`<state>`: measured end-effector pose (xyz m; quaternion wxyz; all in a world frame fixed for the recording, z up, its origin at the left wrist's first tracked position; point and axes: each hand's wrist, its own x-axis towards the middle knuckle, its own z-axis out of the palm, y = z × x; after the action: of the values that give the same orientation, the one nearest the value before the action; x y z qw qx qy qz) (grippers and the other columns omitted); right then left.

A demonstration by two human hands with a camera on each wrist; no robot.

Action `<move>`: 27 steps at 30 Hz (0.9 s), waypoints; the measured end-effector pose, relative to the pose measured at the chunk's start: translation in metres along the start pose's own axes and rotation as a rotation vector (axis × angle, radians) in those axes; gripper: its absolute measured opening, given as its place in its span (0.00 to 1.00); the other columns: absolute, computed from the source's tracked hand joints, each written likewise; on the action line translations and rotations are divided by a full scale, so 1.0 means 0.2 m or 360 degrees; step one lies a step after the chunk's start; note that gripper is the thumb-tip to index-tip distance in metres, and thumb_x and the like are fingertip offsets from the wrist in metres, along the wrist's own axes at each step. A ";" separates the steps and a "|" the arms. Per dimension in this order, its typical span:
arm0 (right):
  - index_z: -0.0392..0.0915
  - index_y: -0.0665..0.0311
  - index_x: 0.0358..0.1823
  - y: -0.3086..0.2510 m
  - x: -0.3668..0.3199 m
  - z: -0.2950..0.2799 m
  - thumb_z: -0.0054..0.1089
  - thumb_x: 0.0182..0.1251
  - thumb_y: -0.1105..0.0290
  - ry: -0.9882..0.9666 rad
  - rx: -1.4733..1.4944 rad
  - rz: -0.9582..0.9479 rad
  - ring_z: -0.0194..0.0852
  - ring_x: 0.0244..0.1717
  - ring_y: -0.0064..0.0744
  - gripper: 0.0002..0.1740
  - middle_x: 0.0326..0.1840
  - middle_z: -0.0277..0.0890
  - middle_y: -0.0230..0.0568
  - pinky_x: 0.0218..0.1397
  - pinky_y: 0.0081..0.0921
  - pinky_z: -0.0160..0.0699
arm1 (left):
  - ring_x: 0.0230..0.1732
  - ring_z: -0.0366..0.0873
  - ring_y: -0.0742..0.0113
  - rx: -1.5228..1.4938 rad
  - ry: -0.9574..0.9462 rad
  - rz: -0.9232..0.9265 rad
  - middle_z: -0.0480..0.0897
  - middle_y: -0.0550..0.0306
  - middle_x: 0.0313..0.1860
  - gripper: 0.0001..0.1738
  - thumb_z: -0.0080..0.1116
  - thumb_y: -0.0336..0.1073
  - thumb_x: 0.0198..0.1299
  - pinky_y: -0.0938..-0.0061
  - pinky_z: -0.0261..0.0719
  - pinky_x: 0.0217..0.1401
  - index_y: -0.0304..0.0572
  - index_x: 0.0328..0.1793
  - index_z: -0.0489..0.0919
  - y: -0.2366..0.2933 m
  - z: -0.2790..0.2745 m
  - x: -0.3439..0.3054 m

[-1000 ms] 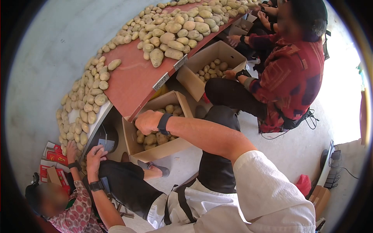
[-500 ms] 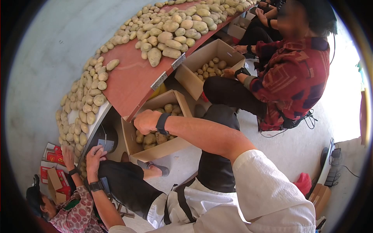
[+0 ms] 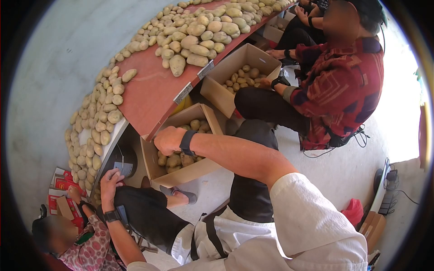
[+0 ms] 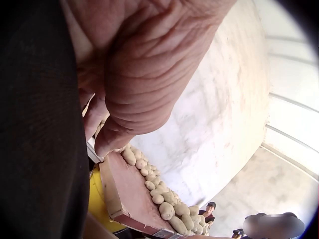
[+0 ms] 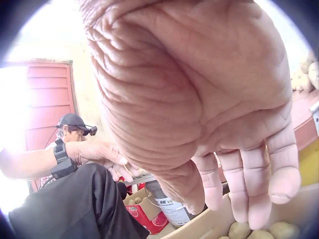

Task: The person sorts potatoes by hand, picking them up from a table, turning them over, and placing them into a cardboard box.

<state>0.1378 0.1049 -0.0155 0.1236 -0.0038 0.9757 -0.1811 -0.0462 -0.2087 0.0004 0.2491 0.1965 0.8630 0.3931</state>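
My right hand [image 3: 169,140] hangs over the near edge of a cardboard box [image 3: 192,174] beside the red board. In the right wrist view its fingers [image 5: 239,181] point down, fairly straight, with nothing between them. Potatoes [image 3: 174,161] lie in that box, below the hand. My left hand [image 3: 110,185] rests by my dark-trousered knee [image 3: 140,198], fingers loosely bent and holding nothing. From the left wrist view, its thumb side [image 4: 142,94] fills the upper part.
Many potatoes [image 3: 196,43] are heaped on the red board [image 3: 151,95], with more along its left [image 3: 97,117]. A person in a red patterned shirt [image 3: 337,90] sits by another cardboard box [image 3: 217,95]. At lower left, another person [image 3: 86,244] sits near red cartons [image 3: 63,187].
The person at lower left has drawn a hand down from the potatoes toward the red cartons. The view has shifted slightly. Both my hands stay nearly where they were.
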 end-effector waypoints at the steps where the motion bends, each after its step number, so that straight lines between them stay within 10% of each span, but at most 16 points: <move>1: 0.90 0.62 0.47 0.01 0.02 0.03 0.64 0.64 0.67 0.0001 0.0000 0.0001 0.87 0.55 0.48 0.13 0.51 0.88 0.45 0.53 0.40 0.84 | 0.50 0.89 0.62 0.0001 0.0000 0.0001 0.86 0.52 0.52 0.22 0.62 0.39 0.71 0.76 0.84 0.42 0.31 0.65 0.80 0.00 0.00 0.00; 15: 0.91 0.62 0.40 0.01 0.03 0.05 0.66 0.52 0.71 0.0132 0.0039 -0.0033 0.89 0.47 0.48 0.14 0.43 0.90 0.46 0.46 0.44 0.84 | 0.53 0.87 0.64 0.0045 -0.0045 -0.0004 0.86 0.55 0.54 0.24 0.60 0.41 0.72 0.74 0.83 0.46 0.33 0.67 0.79 0.00 -0.01 0.00; 27: 0.90 0.63 0.47 -0.03 -0.01 -0.02 0.64 0.61 0.69 0.0037 -0.0003 -0.0053 0.87 0.54 0.49 0.14 0.51 0.89 0.44 0.52 0.41 0.84 | 0.52 0.89 0.61 0.0020 -0.0012 -0.0008 0.86 0.51 0.53 0.24 0.62 0.41 0.72 0.75 0.84 0.44 0.31 0.66 0.80 0.00 0.00 0.00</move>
<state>0.1386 0.1009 -0.0090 0.1093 -0.0181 0.9770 -0.1822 -0.0461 -0.2083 0.0010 0.2520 0.1974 0.8650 0.3863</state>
